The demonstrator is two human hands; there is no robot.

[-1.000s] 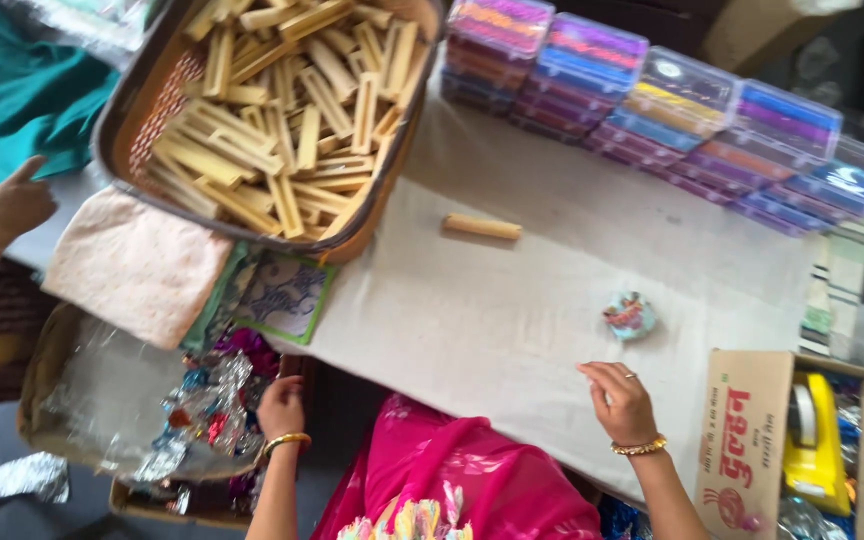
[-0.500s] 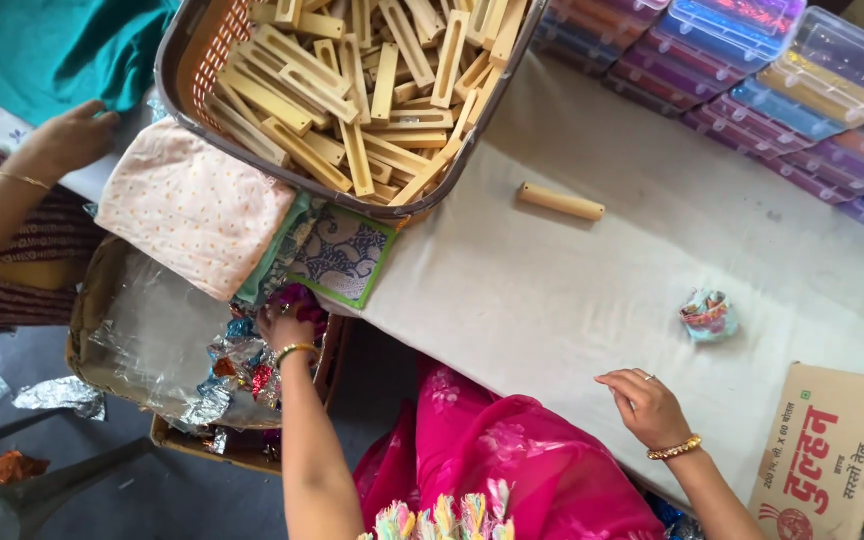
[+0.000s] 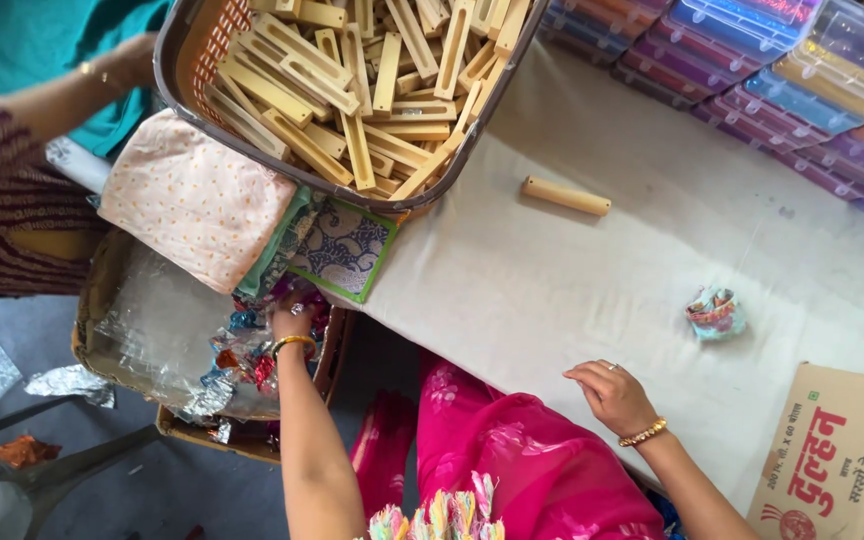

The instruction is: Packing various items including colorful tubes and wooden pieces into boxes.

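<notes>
The right hand (image 3: 614, 396) rests at the near edge of the cloth-covered table (image 3: 552, 300), fingers loosely curled and holding nothing. The left hand (image 3: 292, 318) reaches into a cardboard box (image 3: 102, 300) beside the table, among shiny foil-wrapped pieces (image 3: 242, 355); whether its fingers grip one cannot be told. A crumpled wrapper (image 3: 716, 312) lies just beyond the right hand. Farther off, a wooden stick (image 3: 565, 196) lies flat, its long axis running left to right, slightly tilted. Behind stand a basket of wooden pieces (image 3: 352, 90) and stacked coloured plastic boxes (image 3: 782, 80).
</notes>
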